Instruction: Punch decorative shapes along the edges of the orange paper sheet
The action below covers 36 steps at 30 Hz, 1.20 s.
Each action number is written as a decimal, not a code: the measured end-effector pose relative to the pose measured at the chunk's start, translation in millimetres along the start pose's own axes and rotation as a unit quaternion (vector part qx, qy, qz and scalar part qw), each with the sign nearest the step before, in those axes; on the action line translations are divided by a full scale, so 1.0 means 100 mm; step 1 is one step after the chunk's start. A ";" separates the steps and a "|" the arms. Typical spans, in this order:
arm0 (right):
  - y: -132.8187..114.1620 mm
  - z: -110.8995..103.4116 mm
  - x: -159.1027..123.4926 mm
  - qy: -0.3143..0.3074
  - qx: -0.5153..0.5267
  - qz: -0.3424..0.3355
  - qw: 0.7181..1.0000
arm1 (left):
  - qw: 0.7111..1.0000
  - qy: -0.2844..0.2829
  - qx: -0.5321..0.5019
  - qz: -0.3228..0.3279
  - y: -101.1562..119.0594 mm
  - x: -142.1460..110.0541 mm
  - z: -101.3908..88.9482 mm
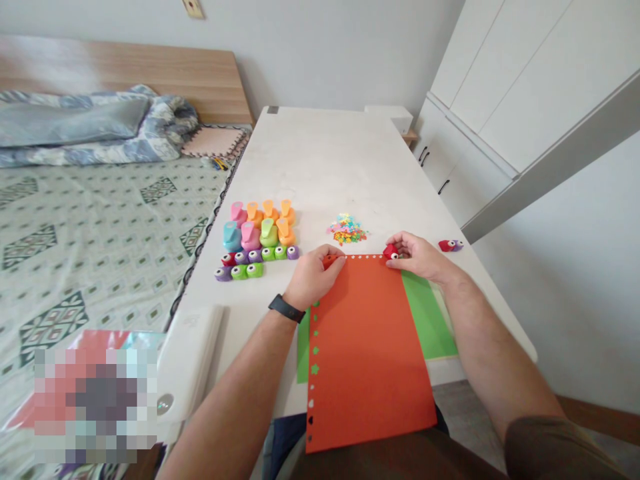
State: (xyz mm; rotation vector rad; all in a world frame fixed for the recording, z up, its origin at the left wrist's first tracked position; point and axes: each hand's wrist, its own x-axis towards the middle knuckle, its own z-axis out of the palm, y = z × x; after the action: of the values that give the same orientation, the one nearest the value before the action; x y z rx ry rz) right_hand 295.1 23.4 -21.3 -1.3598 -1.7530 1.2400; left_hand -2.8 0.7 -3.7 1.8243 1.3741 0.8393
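- Left fingers (337,268): a narrow pinch on the far left corner of the orange sheet (373,347)
- Right fingers (406,240): curled round a red punch (391,252) at the sheet's far right corner
- Done, it seems: cut-outs (315,351), some flower-shaped, down the left edge nearer than the left fingers and along the far edge between both sets of fingers
- Left: the right edge, nearer than the right fingers, looks uncut
- Below the fingers: matte sheet, straight-edged, overlapping a green sheet (430,317) on the smooth white surface (340,167)
- Beyond the fingers: a loose heap of tiny bright shapes (349,230)
- Left of the left fingers: rounded, glossy punches (269,230) in rows
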 end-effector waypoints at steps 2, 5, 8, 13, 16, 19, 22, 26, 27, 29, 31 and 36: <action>-0.01 0.00 0.00 -0.006 0.002 0.000 1.000 | 1.000 0.001 -0.001 0.003 -0.01 0.00 0.00; -0.02 -0.01 -0.01 -0.007 0.005 -0.001 1.000 | 1.000 0.001 -0.002 0.005 -0.01 0.00 0.00; -0.02 0.00 -0.01 -0.004 0.008 -0.002 1.000 | 1.000 -0.001 0.000 0.006 0.00 0.00 0.00; -0.03 0.02 -0.01 -0.001 0.007 -0.003 1.000 | 1.000 -0.003 0.000 0.002 0.00 0.00 0.00; -0.03 0.01 -0.01 0.006 0.002 -0.001 1.000 | 1.000 -0.002 -0.004 0.004 -0.01 0.00 0.00; -0.04 0.01 -0.01 0.001 -0.002 0.002 1.000 | 1.000 -0.002 -0.005 0.005 -0.02 0.00 0.00; -0.04 0.00 -0.02 -0.002 -0.012 0.004 1.000 | 1.000 -0.003 -0.003 0.002 -0.01 -0.01 0.00; -0.07 -0.01 -0.03 -0.005 -0.032 -0.003 0.999 | 1.000 -0.005 0.000 0.004 0.00 -0.01 -0.01; -0.08 -0.01 -0.04 -0.006 -0.037 -0.009 0.999 | 1.000 -0.006 0.000 0.004 0.01 -0.01 -0.01; -0.09 -0.02 -0.04 -0.010 -0.052 -0.020 0.998 | 1.000 -0.005 0.000 0.001 0.01 -0.01 -0.01; -0.10 -0.02 -0.05 -0.014 -0.068 -0.025 0.997 | 1.000 -0.002 0.003 -0.001 0.02 -0.01 -0.01; -0.10 -0.02 -0.05 -0.024 -0.095 -0.026 0.995 | 1.000 -0.001 0.004 0.004 0.04 -0.01 -0.02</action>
State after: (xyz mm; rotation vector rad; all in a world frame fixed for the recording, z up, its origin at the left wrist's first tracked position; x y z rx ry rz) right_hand 294.9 18.9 -10.9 -1.3897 -1.9689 1.1080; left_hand -2.4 -1.2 0.6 1.8370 1.3722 0.8381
